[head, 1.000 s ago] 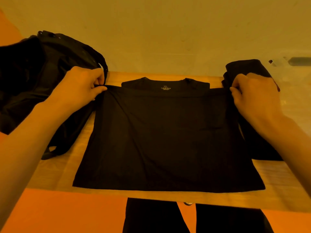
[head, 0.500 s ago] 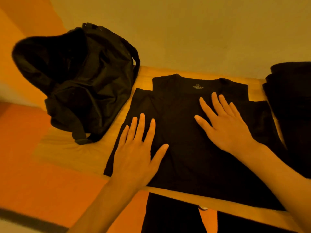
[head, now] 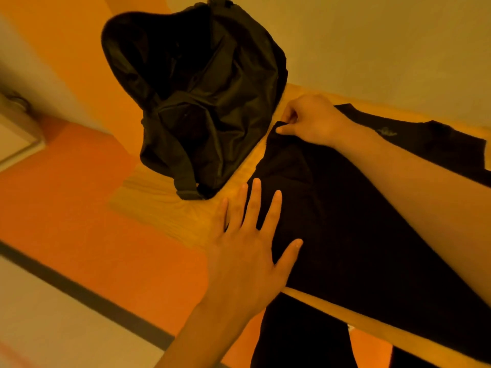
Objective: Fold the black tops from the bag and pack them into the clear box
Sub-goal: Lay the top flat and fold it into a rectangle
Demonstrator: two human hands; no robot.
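Head view: black top (head: pixel 345 213) lies flat on the bench (head: pixel 164 205), centre-right of frame. The bag (head: pixel 207 102) sits just beside it, upper centre. Left hand (head: pixel 247 251), lower centre, is flat with fingers (head: pixel 252 200) spread, pinning the top's left edge. Right hand (head: pixel 316 120) crosses over, thumb and forefinger clamped on the top's upper-left corner. Looks like the side fold. Suggest: use the left hand as the crease line, carry the corner across low, 1 smooth pull, no bunching. No clear box in view.

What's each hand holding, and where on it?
Right hand pinches the black top at its upper corner beside the bag. Left hand lies flat on its edge, gripping nothing.
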